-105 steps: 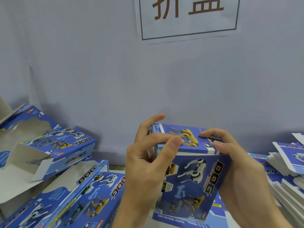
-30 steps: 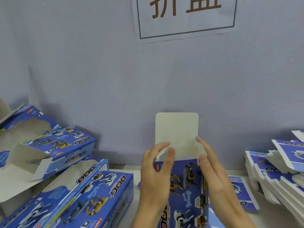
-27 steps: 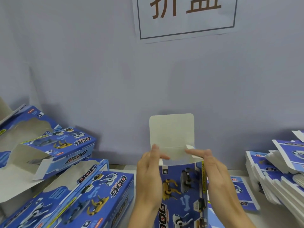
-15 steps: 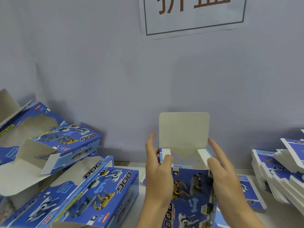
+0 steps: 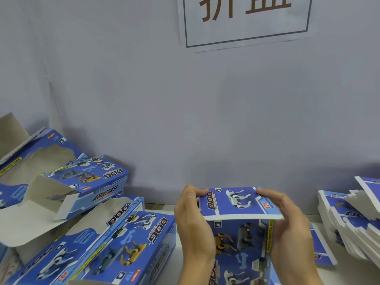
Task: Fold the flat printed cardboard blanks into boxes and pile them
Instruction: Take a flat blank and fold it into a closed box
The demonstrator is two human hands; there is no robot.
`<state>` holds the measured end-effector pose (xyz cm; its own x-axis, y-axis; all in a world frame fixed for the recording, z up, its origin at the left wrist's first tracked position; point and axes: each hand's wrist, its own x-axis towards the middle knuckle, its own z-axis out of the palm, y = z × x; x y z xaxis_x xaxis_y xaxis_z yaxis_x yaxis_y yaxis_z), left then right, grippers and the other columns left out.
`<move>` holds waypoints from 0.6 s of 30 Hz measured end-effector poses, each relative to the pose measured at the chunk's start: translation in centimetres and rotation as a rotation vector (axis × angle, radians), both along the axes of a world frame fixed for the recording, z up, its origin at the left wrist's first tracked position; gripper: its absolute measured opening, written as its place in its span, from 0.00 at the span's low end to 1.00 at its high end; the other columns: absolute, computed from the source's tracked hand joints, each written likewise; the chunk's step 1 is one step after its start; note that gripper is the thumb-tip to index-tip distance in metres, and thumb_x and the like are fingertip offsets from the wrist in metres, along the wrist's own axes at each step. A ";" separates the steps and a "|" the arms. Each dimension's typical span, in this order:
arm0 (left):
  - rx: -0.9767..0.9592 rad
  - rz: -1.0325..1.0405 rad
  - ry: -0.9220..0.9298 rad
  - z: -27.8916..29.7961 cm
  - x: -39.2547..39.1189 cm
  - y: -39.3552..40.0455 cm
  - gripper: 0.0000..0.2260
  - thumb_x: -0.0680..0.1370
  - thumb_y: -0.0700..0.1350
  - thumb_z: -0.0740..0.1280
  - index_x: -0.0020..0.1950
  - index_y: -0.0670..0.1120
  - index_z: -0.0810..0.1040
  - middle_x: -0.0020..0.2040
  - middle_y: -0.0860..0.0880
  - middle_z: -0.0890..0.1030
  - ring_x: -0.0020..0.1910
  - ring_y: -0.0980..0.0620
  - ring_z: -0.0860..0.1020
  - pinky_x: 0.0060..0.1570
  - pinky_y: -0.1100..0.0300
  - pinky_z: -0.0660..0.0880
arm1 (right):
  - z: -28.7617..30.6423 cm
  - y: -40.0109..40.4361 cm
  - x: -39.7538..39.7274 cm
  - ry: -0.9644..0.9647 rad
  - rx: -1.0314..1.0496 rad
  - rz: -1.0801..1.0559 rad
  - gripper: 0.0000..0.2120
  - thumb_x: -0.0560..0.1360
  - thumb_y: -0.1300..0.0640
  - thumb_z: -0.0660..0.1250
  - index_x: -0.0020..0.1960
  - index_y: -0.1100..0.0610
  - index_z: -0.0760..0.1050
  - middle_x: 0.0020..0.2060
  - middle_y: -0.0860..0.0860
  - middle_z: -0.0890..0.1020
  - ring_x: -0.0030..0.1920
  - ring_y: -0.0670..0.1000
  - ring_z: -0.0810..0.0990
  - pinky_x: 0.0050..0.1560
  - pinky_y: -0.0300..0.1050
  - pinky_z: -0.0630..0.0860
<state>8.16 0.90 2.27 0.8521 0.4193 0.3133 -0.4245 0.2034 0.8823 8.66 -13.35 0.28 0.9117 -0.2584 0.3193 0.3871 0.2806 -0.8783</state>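
Lid flap (image 5: 238, 202) now down between fingers (image 5: 273, 199)

Soft, even indoor light; faint shadows fall on the wall (image 5: 144, 99); stacked blanks (image 5: 353, 223) blur near the right edge.

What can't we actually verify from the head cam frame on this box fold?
- Tuck tab of the top flap: head view, under the flap, so whether it is inserted cannot be told.
- Bottom of the box: cut off by the lower frame edge.
- Left hand and right hand fingertips: partly behind the flap.
- Wall sign: top cropped.
- Flat blanks: right edge cuts them; count unreadable.
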 end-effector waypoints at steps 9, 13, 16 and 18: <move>-0.089 -0.205 0.055 1.6 -0.4 0.3 0.09 0.83 0.50 0.57 0.60 0.53 0.73 0.51 0.38 0.81 0.37 0.54 0.82 0.29 0.63 0.77 | 1.8 -1.4 -0.6 -0.036 -0.284 0.263 0.29 0.72 0.48 0.69 0.68 0.27 0.65 0.55 0.38 0.83 0.53 0.45 0.84 0.41 0.35 0.81; 0.003 -0.371 0.079 2.0 -0.4 0.6 0.22 0.73 0.62 0.59 0.62 0.54 0.75 0.51 0.42 0.85 0.45 0.44 0.85 0.44 0.52 0.81 | 3.3 -2.4 -1.7 -0.068 -0.343 -0.071 0.29 0.69 0.39 0.70 0.68 0.29 0.66 0.47 0.32 0.83 0.47 0.32 0.81 0.41 0.33 0.76; 0.103 -0.323 0.093 2.0 -0.1 1.4 0.24 0.71 0.61 0.61 0.60 0.50 0.78 0.51 0.47 0.86 0.49 0.47 0.85 0.48 0.55 0.81 | 5.6 -3.3 -1.4 0.012 -0.268 -0.112 0.21 0.78 0.49 0.62 0.68 0.57 0.72 0.47 0.44 0.86 0.33 0.32 0.81 0.39 0.33 0.73; 0.073 -0.274 0.126 2.0 0.0 2.1 0.23 0.69 0.61 0.64 0.58 0.50 0.80 0.51 0.49 0.86 0.47 0.49 0.85 0.44 0.56 0.81 | 6.1 -4.0 -2.0 0.015 -0.415 0.041 0.17 0.84 0.60 0.55 0.49 0.75 0.72 0.46 0.62 0.84 0.21 0.35 0.76 0.30 0.27 0.72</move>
<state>8.20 3.02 4.27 0.9644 0.1485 0.2189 -0.2490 0.2295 0.9409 6.70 -17.38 6.37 0.9241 -0.0739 0.3749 0.3689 -0.0835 -0.9257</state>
